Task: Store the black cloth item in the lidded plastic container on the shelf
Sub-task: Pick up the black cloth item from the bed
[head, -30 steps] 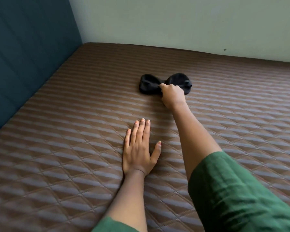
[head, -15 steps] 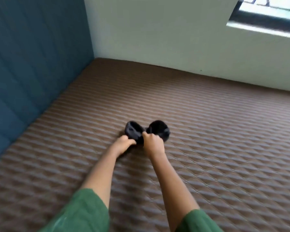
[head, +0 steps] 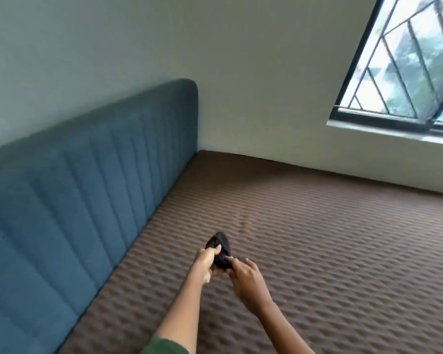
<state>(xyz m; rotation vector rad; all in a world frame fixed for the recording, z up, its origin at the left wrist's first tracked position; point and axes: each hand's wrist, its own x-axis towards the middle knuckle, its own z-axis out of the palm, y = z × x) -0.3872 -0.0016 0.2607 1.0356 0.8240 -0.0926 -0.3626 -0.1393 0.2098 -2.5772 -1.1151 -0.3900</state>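
Observation:
The black cloth item (head: 221, 247) is bunched into a small dark wad, held up just above the brown quilted mattress (head: 330, 238). My left hand (head: 206, 261) grips its left side with fingers curled around it. My right hand (head: 244, 275) pinches its lower right edge between thumb and fingers. Both forearms reach forward from green sleeves at the bottom of the view. No lidded plastic container or shelf is visible.
A blue padded headboard (head: 74, 200) runs along the left of the mattress. Pale walls meet at the far corner. A barred window (head: 407, 72) sits high on the right wall.
My left hand left the mattress and joined the right on the cloth. The spread cloth was gathered into a wad and lifted. The view tilted upward, revealing the headboard top and window.

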